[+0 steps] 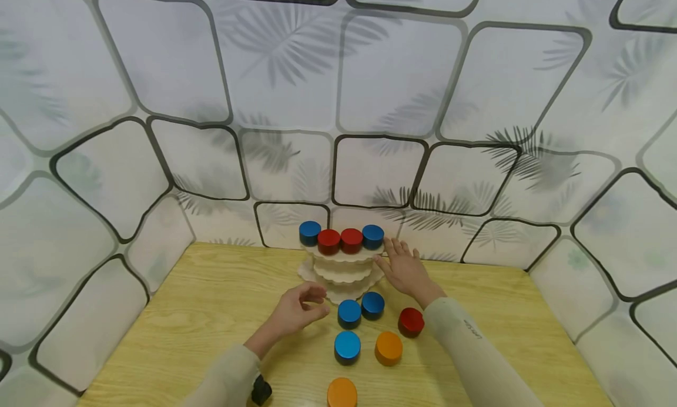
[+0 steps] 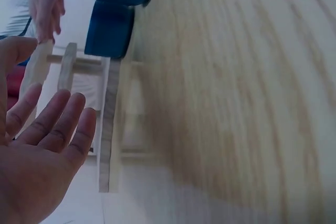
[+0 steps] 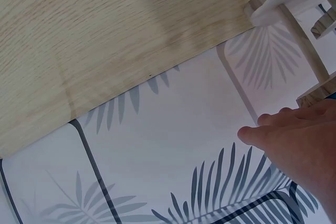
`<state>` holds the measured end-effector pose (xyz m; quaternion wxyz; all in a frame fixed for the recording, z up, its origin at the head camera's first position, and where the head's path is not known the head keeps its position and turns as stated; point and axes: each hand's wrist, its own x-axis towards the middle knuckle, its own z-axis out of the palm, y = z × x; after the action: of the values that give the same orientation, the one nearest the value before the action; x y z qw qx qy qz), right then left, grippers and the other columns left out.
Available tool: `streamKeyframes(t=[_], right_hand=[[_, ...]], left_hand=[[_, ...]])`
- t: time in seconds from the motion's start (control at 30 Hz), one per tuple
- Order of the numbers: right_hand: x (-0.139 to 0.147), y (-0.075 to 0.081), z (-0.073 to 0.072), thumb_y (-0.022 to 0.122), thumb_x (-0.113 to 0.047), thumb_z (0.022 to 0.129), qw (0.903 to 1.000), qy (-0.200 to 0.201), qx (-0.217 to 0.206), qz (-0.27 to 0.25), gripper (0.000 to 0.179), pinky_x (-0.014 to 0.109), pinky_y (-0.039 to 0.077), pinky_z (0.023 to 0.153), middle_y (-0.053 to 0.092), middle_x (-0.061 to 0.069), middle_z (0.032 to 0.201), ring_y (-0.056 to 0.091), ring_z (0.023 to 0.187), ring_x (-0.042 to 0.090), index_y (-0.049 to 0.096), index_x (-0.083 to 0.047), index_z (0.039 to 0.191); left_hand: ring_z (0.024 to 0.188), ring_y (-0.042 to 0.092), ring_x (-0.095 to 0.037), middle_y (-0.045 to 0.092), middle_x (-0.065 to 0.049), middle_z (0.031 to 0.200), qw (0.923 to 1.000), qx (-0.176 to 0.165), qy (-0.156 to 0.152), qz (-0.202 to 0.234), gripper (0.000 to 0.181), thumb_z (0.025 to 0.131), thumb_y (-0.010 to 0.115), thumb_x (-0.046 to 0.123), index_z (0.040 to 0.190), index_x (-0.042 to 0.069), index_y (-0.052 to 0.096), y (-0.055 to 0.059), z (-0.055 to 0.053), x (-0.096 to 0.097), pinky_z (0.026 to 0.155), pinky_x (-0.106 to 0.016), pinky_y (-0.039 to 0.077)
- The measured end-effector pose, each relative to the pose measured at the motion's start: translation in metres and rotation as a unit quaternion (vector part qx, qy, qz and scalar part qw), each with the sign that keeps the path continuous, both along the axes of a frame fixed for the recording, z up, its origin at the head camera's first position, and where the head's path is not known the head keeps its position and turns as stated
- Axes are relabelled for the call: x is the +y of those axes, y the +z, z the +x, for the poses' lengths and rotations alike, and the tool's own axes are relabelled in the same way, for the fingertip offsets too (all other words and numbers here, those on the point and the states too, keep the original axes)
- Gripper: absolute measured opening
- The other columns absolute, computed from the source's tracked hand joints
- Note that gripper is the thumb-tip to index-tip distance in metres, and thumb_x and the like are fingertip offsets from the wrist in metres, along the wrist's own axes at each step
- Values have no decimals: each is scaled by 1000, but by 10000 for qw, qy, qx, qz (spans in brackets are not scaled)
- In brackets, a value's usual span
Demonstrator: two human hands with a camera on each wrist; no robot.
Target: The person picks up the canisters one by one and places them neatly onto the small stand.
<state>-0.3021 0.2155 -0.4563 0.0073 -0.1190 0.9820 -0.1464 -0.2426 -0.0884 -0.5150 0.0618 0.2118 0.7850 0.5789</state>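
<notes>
The three-tier wooden stand (image 1: pixel 342 272) is near the table's (image 1: pixel 211 313) back edge. Along its top tier, two red cylinders (image 1: pixel 329 242) sit between two blue cylinders (image 1: pixel 309 234), a symmetry that probably keeps the load even. Loose cylinders (image 1: pixel 388 348) lie in front, within easy reach. My left hand (image 1: pixel 298 307), loosely bent and empty, hovers by the stand's left front; my right hand (image 1: pixel 406 271), fingers extended, grips nothing and seems to touch the top tier's right edge.

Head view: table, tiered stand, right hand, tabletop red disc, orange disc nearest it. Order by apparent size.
1. Table
2. Tiered stand
3. Right hand
Then tabletop red disc and orange disc nearest it: too alike to rank.
</notes>
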Motion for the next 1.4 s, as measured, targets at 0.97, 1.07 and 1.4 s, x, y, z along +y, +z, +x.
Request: streamKeyframes(t=[0.97, 1.07, 1.4], right_hand=[[0, 2, 2, 36, -48, 114, 9999, -63, -34, 79, 73, 74, 14, 126, 22, 30, 171, 19, 159, 52, 20, 0, 167], [0, 2, 1, 35, -49, 114, 9999, -56, -4, 90, 74, 74, 14, 126, 23, 30, 171, 20, 159, 52, 20, 0, 167], [0, 4, 0, 35, -50, 114, 9998, 42, 88, 180, 74, 75, 16, 125, 27, 28, 170, 22, 158, 52, 23, 1, 167]], left_hand=[[120, 67, -37, 70, -19, 131, 9991, -258, -284, -191, 53, 94, 81, 19, 140, 1, 62, -15, 5, 31, 99, -51, 60], [119, 68, -36, 70, -18, 130, 9989, -190, -313, -288, 53, 94, 81, 20, 140, 1, 62, -15, 5, 32, 99, -51, 60], [116, 69, -31, 72, -16, 128, 9983, -95, -357, -452, 57, 93, 82, 22, 141, 0, 61, -16, 2, 35, 96, -47, 61]])
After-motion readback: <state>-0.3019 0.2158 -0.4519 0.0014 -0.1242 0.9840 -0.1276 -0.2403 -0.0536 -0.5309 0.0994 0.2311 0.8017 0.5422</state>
